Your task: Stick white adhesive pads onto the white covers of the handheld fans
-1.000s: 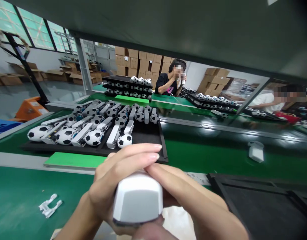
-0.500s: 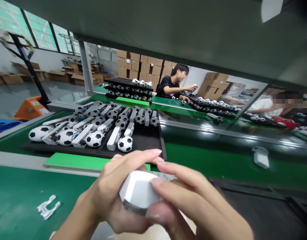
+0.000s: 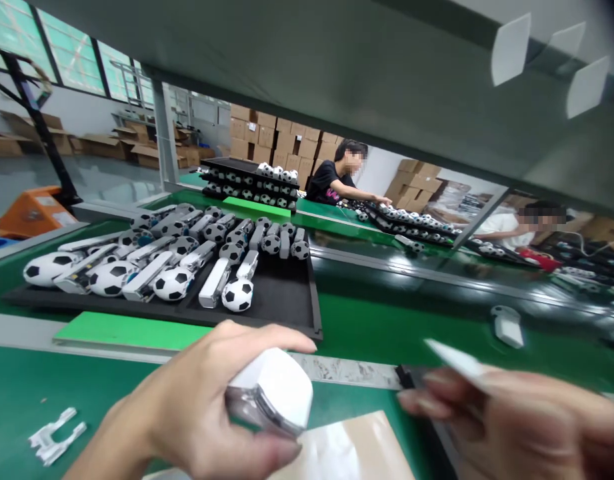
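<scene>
Near the bottom centre, my left hand (image 3: pixel 197 407) is wrapped round a white plastic housing (image 3: pixel 284 390) with a faceted smooth end and a grey lower part. Off to the right, my right hand (image 3: pixel 531 420) pinches a thin, flat white plastic piece (image 3: pixel 454 360), blurred by motion. A small white U-shaped plastic bracket (image 3: pixel 57 437) lies on the green bench at the lower left. Beneath the hands is a brown sheet (image 3: pixel 371 443) with a glossy patch.
Beyond my left hand, a black tray (image 3: pixel 291 293) carries several soccer-ball-patterned devices on a light-green strip (image 3: pixel 131 331). A loose white part (image 3: pixel 508 327) lies on the belt. Overhead runs a grey shelf (image 3: pixel 287 60). Two people work across the line.
My right hand has come away from the housing and moved right, a thin white piece in its fingers. My left hand keeps hold of the housing. The view has shifted slightly right.
</scene>
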Tool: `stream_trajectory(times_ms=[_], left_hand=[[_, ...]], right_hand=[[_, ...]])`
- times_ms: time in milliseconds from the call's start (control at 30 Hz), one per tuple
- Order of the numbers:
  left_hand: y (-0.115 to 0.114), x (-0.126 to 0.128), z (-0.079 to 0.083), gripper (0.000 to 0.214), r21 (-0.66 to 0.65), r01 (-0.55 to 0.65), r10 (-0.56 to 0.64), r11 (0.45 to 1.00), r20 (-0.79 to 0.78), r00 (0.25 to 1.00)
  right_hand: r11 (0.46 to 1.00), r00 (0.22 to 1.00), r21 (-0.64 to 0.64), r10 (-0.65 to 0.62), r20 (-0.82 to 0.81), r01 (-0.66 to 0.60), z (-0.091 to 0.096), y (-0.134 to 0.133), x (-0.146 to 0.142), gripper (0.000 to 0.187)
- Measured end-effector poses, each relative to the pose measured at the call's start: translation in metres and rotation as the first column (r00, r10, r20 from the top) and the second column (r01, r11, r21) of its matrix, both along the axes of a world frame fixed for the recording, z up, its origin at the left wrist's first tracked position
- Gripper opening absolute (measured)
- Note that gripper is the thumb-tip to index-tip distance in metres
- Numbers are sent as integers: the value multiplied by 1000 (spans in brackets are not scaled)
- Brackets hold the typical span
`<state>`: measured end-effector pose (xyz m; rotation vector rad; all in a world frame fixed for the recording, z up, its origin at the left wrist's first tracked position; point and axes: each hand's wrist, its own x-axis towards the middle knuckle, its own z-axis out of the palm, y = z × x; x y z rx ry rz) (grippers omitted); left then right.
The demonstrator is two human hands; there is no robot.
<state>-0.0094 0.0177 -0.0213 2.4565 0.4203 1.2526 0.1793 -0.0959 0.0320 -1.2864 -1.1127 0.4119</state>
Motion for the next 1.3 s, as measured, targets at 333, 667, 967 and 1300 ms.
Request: stream_trajectory(times_ms=[333,667,967,1300], left_hand=[[0,-2,15,21,380,-175,120,908,165,979],[0,9,12,26,445,-150,78,883,176,981],[2,12,8,25,429,-152,85,890,172,981],[1,11,7,24,433,-193,128,880,175,976]], right_hand=[[919,896,-199,253,-366,-341,9,2,-42,20],[930,958,-295,148,-247,-219,10,3,-47,7],[901,924,-331,159,-348,-280,7,9,-47,9],[938,970,-288,138,-199,-193,7,4,-47,9]])
